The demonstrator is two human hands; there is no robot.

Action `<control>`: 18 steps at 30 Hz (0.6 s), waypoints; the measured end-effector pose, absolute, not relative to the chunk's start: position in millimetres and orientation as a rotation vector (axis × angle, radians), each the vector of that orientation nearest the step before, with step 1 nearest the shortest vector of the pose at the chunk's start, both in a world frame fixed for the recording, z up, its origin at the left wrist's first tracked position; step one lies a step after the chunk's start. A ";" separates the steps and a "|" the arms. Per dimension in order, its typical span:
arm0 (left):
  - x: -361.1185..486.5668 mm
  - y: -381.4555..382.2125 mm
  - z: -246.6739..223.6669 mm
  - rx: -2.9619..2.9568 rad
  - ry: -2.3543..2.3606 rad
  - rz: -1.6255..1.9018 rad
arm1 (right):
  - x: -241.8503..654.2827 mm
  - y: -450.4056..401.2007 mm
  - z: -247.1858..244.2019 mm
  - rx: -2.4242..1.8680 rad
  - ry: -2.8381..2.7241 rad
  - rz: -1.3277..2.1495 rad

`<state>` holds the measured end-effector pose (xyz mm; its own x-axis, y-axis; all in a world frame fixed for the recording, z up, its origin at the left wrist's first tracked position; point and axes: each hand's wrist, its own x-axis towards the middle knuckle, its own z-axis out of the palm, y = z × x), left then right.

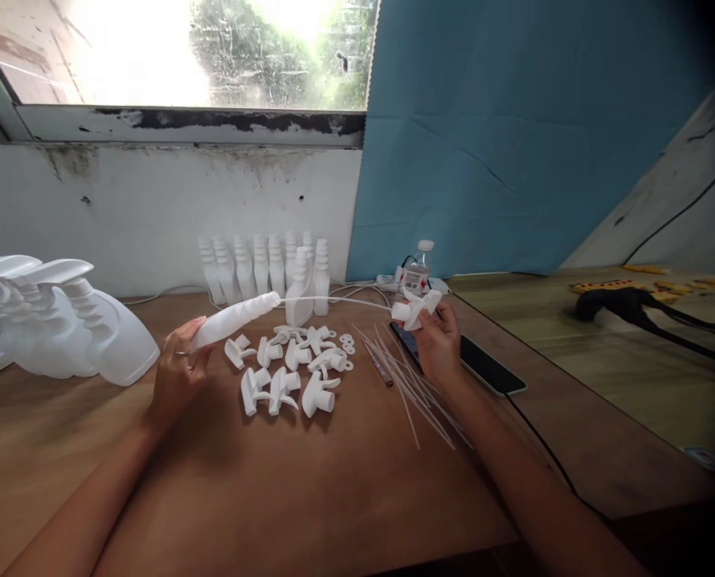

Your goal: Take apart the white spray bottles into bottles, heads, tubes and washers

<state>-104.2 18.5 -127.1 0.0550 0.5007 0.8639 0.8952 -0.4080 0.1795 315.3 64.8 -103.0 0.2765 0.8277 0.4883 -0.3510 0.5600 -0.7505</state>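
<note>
My left hand [180, 365] is closed around the lower part of a white spray bottle [231, 320], tipped on its side with its mouth to the right. In my right hand [440, 344] is a white trigger spray head [416, 311]. From it a thin white dip tube [339, 300] runs left in a slight arc, and its far end meets the bottle's mouth; whether it is inside I cannot tell. Between my hands, several loose trigger spray heads [284, 391] lie on the brown table [285, 481], with white rings [347, 344] beside them.
Loose tubes [414, 393] and a pen [381, 371] lie near my right forearm, by a phone [490, 365] with a cable. Bottles without heads [261, 272] stand at the wall; bottles with heads [114, 332] stand left. A water bottle [416, 272] stands behind my right hand.
</note>
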 end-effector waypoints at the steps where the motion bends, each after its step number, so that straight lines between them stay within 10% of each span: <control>1: -104.6 18.7 -127.0 -1.934 -1.385 -1.301 | 315.4 65.0 -103.3 -0.570 -1.000 0.848; 18: -50.5 -28.1 -112.2 -2.247 -1.037 -1.418 | 314.3 50.8 -84.8 -0.418 -0.883 1.068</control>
<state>-50.5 -28.1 -112.2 0.2570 0.4188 0.8710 0.7026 -0.6998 0.1292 314.3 50.8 -84.8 0.1962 0.8869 0.4182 -0.5777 0.4491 -0.6816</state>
